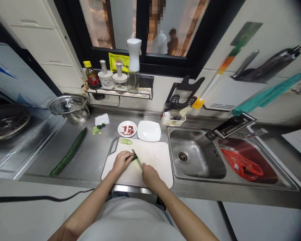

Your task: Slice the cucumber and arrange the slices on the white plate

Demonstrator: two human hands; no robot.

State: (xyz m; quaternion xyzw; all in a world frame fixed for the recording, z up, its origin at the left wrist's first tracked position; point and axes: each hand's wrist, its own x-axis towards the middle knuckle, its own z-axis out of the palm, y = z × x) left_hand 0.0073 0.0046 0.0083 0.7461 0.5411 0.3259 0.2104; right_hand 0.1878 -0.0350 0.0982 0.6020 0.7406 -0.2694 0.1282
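Note:
My left hand [122, 161] is closed on a short piece of cucumber [130, 157] lying on the white cutting board [158, 164]. In my right hand [150, 175] is a kitchen knife [137, 157], gripped by the handle, its blade against or just beside the right end of the cucumber piece. My fingers hide much of the piece. A row of pale cucumber slices [125, 141] rests at the board's upper left. Behind the board stand a small plate with chopped red bits [127, 129] and a white square dish [148, 131].
A whole cucumber [69, 152] lies left of the board, near cucumber scraps [96, 130] and a lidded steel pot [70, 108]. To the right is a double sink [198, 154] with a red plastic bag [243, 165]. A condiment rack [120, 93] hangs behind.

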